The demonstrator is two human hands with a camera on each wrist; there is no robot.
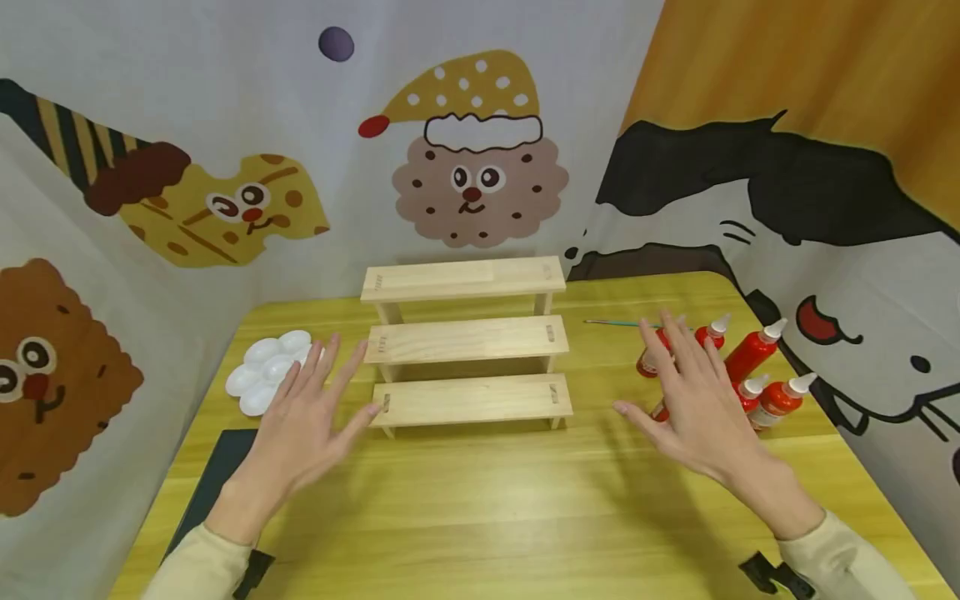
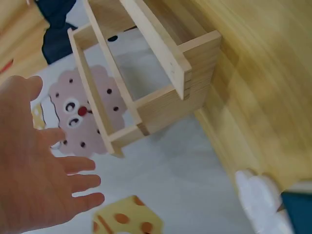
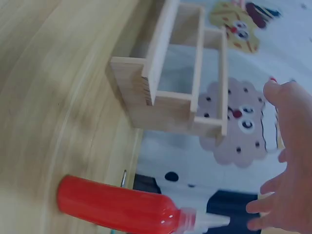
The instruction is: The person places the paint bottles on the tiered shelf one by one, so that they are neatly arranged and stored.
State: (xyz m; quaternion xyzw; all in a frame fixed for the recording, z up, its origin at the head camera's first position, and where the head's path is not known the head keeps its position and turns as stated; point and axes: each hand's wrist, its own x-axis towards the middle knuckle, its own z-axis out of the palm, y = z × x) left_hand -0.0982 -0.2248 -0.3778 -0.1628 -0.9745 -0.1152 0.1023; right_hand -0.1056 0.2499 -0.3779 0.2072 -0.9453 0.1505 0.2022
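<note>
Both hands hover over the table with spread fingers and hold nothing. The left hand (image 1: 303, 429) is between a white flower-shaped paint palette (image 1: 258, 375) and a three-step wooden shelf (image 1: 472, 400); its thumb appears close to the lowest step's left end. Over on the right, the right hand (image 1: 697, 408) is nearest to several red paint bottles (image 1: 753, 350) with white nozzle caps, partly hiding some of them. One red bottle (image 3: 117, 204) shows large in the right wrist view, below the hand. In the left wrist view the shelf's side panel (image 2: 195, 73) is seen beyond the fingers.
A thin paintbrush (image 1: 615, 322) with a teal handle lies behind the right hand. A dark flat board (image 1: 213, 483) rests at the table's left edge, partly under the left forearm. A cartoon-printed cloth (image 1: 480, 50) hangs behind the wooden table (image 1: 480, 517).
</note>
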